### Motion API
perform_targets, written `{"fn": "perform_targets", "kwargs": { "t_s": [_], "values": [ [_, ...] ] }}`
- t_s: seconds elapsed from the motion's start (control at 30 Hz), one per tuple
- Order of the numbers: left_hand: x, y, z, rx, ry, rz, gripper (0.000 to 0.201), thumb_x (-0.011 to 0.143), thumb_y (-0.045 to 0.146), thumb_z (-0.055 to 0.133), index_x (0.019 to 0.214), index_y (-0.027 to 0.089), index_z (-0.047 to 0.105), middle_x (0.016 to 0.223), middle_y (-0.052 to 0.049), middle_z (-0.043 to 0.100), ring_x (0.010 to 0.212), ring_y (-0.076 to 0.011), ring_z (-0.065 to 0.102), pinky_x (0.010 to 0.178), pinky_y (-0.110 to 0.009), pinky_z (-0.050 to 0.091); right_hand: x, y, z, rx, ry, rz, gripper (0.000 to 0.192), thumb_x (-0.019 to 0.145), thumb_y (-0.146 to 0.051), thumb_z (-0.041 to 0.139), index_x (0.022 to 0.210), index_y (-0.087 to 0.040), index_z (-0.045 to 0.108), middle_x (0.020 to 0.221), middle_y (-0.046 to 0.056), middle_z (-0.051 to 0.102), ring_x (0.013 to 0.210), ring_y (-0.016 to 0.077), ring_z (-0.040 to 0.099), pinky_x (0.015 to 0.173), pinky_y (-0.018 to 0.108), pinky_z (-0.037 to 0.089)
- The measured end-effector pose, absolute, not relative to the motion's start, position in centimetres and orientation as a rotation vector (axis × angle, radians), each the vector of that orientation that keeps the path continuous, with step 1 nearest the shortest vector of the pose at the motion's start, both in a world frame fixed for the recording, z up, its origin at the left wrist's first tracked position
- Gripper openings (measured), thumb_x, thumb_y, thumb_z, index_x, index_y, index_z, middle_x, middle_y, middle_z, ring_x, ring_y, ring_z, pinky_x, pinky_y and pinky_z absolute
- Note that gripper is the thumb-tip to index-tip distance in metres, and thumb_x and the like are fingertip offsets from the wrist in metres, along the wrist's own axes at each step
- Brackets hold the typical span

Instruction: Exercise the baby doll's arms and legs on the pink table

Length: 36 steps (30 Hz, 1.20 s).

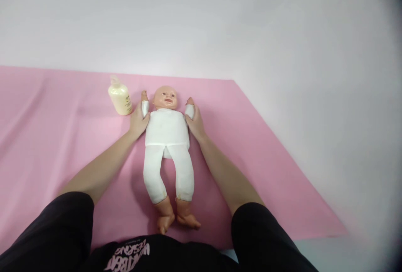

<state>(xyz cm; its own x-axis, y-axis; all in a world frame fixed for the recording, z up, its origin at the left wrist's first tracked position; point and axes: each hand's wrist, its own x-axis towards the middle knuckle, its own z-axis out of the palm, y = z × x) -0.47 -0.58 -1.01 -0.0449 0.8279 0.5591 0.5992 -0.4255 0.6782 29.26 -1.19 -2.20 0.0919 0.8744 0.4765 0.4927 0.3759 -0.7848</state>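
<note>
- Baby doll (pixel 167 138) lies on its back on the mat (pixel 266 159), about midway between the mat's left and right edges; head toward the far edge, feet toward the near edge.
- Lotion bottle (pixel 120 98) stands on the mat close to the far edge, left of the doll's head, just beside the doll's raised arm, apart from it.
- Left hand (pixel 139 119) rests against the doll's arm on its left side, right of the bottle.
- Right hand (pixel 194 119) rests against the doll's other arm, on the side toward the mat's right edge.
- Doll's feet lie near the mat's near edge, between the two forearms.
</note>
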Motion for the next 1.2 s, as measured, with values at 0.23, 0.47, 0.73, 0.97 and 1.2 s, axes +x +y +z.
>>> {"fn": "perform_targets", "kwargs": {
  "t_s": [0.23,0.47,0.73,0.97,1.2],
  "values": [
    [0.0,-2.1,0.6,1.999,1.364,1.757,0.070,0.091,0.049,0.067,0.148,0.018,0.040,0.141,-0.020,0.057,0.133,-0.0330,0.057,0.115,-0.054,0.043,28.4,-2.5,-0.1,-1.026,-1.417,0.186,0.084,0.092,-0.051,0.061,0.159,-0.028,0.016,0.150,0.018,0.047,0.135,0.0292,0.059,0.109,0.052,0.056],
    [2.0,-5.1,2.5,2.531,1.041,1.541,0.018,0.090,0.041,0.068,0.092,0.024,0.062,0.089,-0.005,0.070,0.089,-0.0236,0.066,0.095,-0.046,0.051,26.0,-6.0,1.7,-0.881,-1.720,0.066,0.041,0.090,-0.044,0.066,0.128,-0.029,0.058,0.102,0.007,0.070,0.097,0.0261,0.072,0.111,0.060,0.053],
    [2.7,-5.4,2.2,2.750,0.842,1.307,0.019,0.094,0.042,0.060,0.086,0.026,0.063,0.078,-0.005,0.070,0.086,-0.0245,0.066,0.088,-0.045,0.051,24.8,-7.2,2.7,-0.844,-2.060,0.166,0.017,0.088,-0.045,0.066,0.100,-0.034,0.068,0.093,0.002,0.075,0.090,0.0262,0.074,0.120,0.060,0.045],
    [2.2,-4.8,0.8,2.521,1.144,1.538,0.051,0.096,0.046,0.060,0.139,0.019,0.052,0.128,-0.018,0.066,0.121,-0.0333,0.062,0.107,-0.055,0.047,26.5,-5.7,1.3,-0.919,-1.953,0.132,0.058,0.085,-0.050,0.063,0.137,-0.027,0.052,0.129,0.011,0.068,0.126,0.0350,0.063,0.126,0.070,0.027],
    [0.9,-1.8,-1.2,2.203,1.424,1.549,0.077,0.102,0.055,0.048,0.163,0.016,0.022,0.166,-0.026,0.031,0.158,-0.0396,0.027,0.128,-0.063,0.021,27.8,-2.7,-1.1,-1.223,-1.647,0.142,0.066,0.101,-0.044,0.040,0.160,-0.025,0.021,0.162,0.019,0.039,0.153,0.0359,0.037,0.124,0.069,0.030]
  ]
}}
